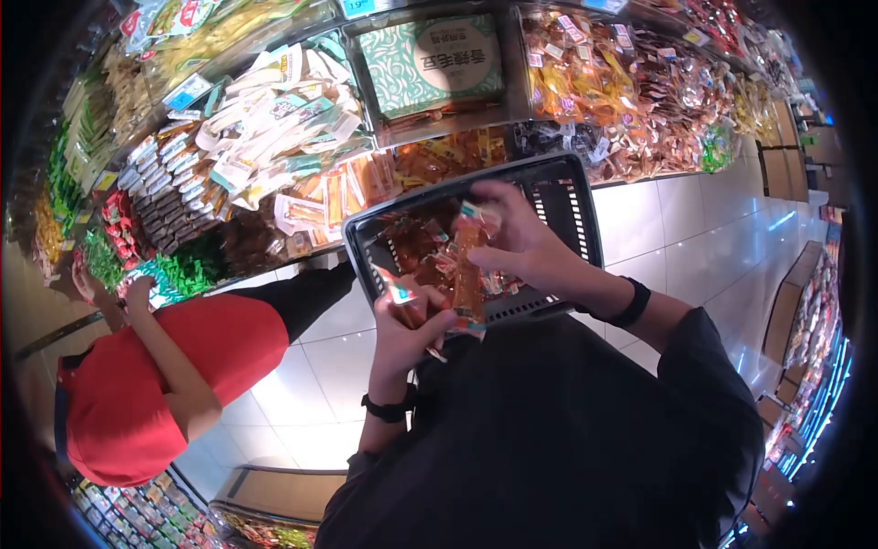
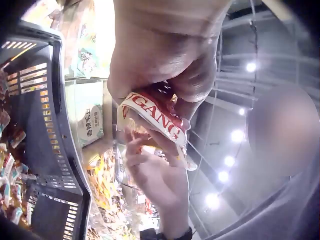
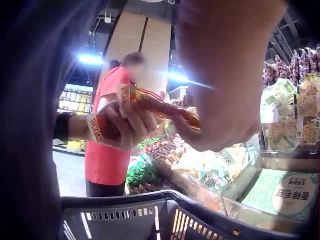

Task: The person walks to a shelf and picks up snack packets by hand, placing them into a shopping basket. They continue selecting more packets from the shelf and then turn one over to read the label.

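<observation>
Over the dark shopping basket [image 1: 593, 215], my right hand [image 1: 523, 240] grips one end of a long orange-brown snack packet [image 1: 469, 284] with clear wrapping. My left hand [image 1: 409, 320] holds another snack packet [image 1: 399, 290] with a white label, its fingers curled round it. The far end of the long packet reaches the left fingertips. In the right wrist view, the left hand [image 3: 127, 125] has red-lettered white bands of both packets [image 3: 96, 128] about it. The left wrist view shows a packet band [image 2: 152, 114] below the left palm. Several similar small packets [image 1: 425, 252] lie in the basket.
Bulk-food bins stand ahead, with white snack packets [image 1: 279, 114], a green-patterned box [image 1: 430, 64] and yellow-brown packets [image 1: 581, 73]. A person in a red shirt [image 1: 192, 366] stands at the left, reaching to the bins. Pale floor tiles [image 1: 631, 229] show beyond the basket.
</observation>
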`<state>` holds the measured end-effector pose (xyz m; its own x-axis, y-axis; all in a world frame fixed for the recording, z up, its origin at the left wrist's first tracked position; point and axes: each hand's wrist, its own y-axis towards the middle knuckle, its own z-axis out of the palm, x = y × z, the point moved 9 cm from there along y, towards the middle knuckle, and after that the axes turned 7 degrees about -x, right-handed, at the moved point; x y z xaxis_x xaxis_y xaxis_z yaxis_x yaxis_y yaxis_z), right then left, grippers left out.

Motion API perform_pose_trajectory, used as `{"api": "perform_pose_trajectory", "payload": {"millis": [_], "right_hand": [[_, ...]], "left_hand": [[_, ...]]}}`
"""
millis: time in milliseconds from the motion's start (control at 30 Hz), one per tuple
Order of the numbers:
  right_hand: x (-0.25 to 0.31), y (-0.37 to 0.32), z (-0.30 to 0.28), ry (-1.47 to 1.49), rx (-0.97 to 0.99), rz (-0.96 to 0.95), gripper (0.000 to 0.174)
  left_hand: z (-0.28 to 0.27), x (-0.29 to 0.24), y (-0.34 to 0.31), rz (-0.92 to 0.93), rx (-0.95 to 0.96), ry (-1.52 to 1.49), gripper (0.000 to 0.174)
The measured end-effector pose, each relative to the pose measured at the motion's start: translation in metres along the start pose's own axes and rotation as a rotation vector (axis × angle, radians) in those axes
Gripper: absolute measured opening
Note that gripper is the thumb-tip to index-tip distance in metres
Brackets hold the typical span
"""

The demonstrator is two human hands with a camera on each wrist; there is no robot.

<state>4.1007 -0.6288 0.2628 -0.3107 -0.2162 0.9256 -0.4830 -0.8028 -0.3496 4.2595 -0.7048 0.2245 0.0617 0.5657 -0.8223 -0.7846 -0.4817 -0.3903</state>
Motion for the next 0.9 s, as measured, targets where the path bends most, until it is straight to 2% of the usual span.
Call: {"api": "perform_pose_trajectory", "payload": {"millis": [33,67,100,167,200,233,300,367,400,433,467,500,567,767,833,867,900], "right_hand": [[0.023,0.003,-0.010,-0.099,-0.130,-0.245,0.054],[0.040,0.001,-0.012,-0.257,-0.057,-0.312,0.058],[0.051,0.003,-0.015,-0.256,-0.055,-0.302,0.058],[0.063,-0.015,0.032,-0.923,0.422,-0.716,0.054],[0.060,-0.012,0.037,-0.840,0.403,-0.759,0.042],[0.048,-0.008,0.035,-0.836,0.407,-0.749,0.042],[0.034,0.002,0.032,-0.971,0.407,-0.885,0.044],[0.036,0.032,0.026,-0.973,0.431,-0.704,0.038],[0.026,0.057,0.010,-0.974,0.283,-0.638,0.026],[0.027,0.091,-0.015,-0.791,0.103,-0.381,0.017],[0.026,0.117,-0.030,-0.593,0.091,-0.352,0.019],[0.004,0.148,-0.047,-0.442,0.162,-0.174,0.020],[0.006,0.170,-0.053,-0.536,0.246,-0.005,0.020],[-0.002,0.220,-0.061,-0.551,0.298,0.091,0.018],[-0.002,0.240,-0.072,-0.882,0.155,0.035,0.020],[-0.006,0.248,-0.068,-0.884,0.164,0.040,0.020],[-0.008,0.257,-0.058,-1.101,0.216,-0.116,0.021]], "left_hand": [[-0.004,0.003,0.003,-0.019,-0.010,-0.072,0.039],[-0.006,0.007,0.007,-0.035,0.019,-0.188,0.040],[-0.007,0.010,0.013,-0.046,0.050,-0.302,0.041],[-0.001,0.004,0.022,-0.072,0.056,-0.414,0.042],[0.003,0.003,0.025,-0.097,0.068,-0.525,0.043],[0.004,0.004,0.030,-0.117,0.069,-0.532,0.046],[-0.003,0.011,0.043,-0.094,0.051,-0.471,0.035],[-0.013,0.007,0.049,-0.182,-0.106,-0.307,0.022],[-0.019,0.001,0.052,-0.153,-0.190,-0.195,0.030],[-0.026,0.000,0.054,-0.112,-0.230,-0.255,0.035],[-0.030,0.002,0.053,-0.130,-0.218,-0.305,0.036],[-0.033,0.003,0.052,-0.144,-0.202,-0.356,0.037],[-0.031,0.006,0.047,-0.166,-0.186,-0.371,0.037],[-0.030,0.015,0.035,-0.197,-0.174,-0.353,0.039],[-0.029,0.019,0.033,-0.202,-0.164,-0.358,0.040],[-0.029,0.021,0.034,-0.202,-0.163,-0.359,0.040],[-0.030,0.022,0.033,-0.205,-0.170,-0.364,0.040]]}}
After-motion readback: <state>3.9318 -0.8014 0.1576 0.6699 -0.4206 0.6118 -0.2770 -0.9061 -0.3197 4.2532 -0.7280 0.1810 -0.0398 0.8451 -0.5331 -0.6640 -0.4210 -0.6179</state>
